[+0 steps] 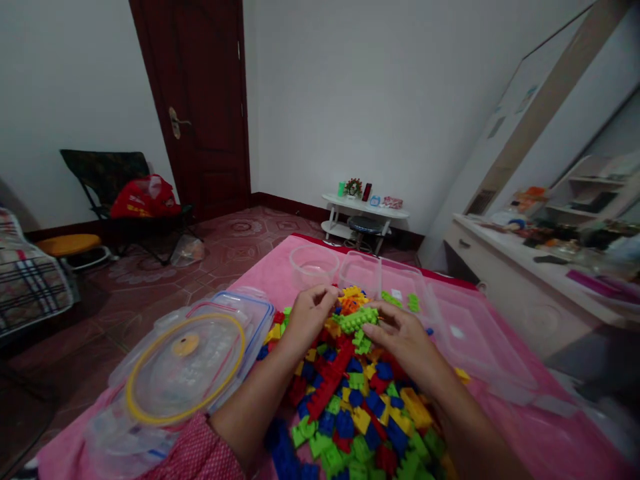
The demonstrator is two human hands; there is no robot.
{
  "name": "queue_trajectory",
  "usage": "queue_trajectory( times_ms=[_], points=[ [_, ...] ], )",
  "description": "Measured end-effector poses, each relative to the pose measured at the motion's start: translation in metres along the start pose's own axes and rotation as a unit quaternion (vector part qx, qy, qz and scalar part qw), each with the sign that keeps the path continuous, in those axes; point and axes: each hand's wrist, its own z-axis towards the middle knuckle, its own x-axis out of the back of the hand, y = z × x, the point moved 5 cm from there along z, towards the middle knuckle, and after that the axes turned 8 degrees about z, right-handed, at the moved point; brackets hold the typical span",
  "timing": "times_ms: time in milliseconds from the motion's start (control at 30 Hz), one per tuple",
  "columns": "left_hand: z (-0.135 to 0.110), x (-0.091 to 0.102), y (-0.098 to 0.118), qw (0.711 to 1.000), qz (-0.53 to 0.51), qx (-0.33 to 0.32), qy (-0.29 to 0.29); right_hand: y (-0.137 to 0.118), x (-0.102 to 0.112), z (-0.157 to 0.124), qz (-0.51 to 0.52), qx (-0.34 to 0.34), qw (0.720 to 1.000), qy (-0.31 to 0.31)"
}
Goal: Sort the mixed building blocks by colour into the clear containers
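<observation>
A big heap of toy building bricks (pixel 345 423) in red, blue, yellow and green covers the near part of the table. My right hand (pixel 400 327) is closed on a studded green building brick (pixel 356 321), held over the far side of the heap. Just left of it, my left hand (pixel 314 312) has thumb and fingers pinched together; what they hold, if anything, cannot be made out. Orange and yellow bricks (pixel 353 300) show behind and between the hands. A long red brick piece (pixel 330 380) lies on the heap below them.
Clear plastic lids (pixel 185 360) lie stacked on the left of the pink-covered table (pixel 273 267). Beyond the heap stand a round clear tub (pixel 314 263) and a divided clear box (pixel 360 267), with a few green bricks (pixel 413 303) inside. Another clear container (pixel 480 333) is at right.
</observation>
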Motion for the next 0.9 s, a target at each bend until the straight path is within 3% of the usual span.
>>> queue_trajectory(
  times_ms=[167,233,333,467,567,700,900],
  points=[
    [-0.017,-0.028,0.01,0.979,0.123,-0.094,-0.135,0.006,0.016,-0.018,0.061,0.014,0.997,0.035],
    [-0.022,-0.035,0.012,0.969,0.152,-0.111,-0.158,0.007,0.018,-0.019,0.048,0.021,0.998,0.046],
    [-0.023,-0.038,0.009,0.967,0.173,-0.098,-0.157,0.013,0.028,-0.019,0.005,0.005,0.996,0.089],
    [-0.019,-0.032,0.006,0.977,0.184,-0.039,-0.104,0.014,0.043,-0.019,-0.079,-0.003,0.987,0.141],
    [-0.021,-0.032,0.013,0.976,0.184,-0.062,-0.102,0.01,0.041,-0.022,-0.074,-0.021,0.991,0.106],
    [-0.029,-0.043,0.024,0.963,0.177,-0.12,-0.165,0.006,0.024,-0.027,-0.014,-0.044,0.999,0.017],
    [-0.035,-0.049,0.018,0.95,0.224,-0.134,-0.169,0.004,0.021,-0.027,0.027,-0.006,1.0,-0.008]
  ],
)
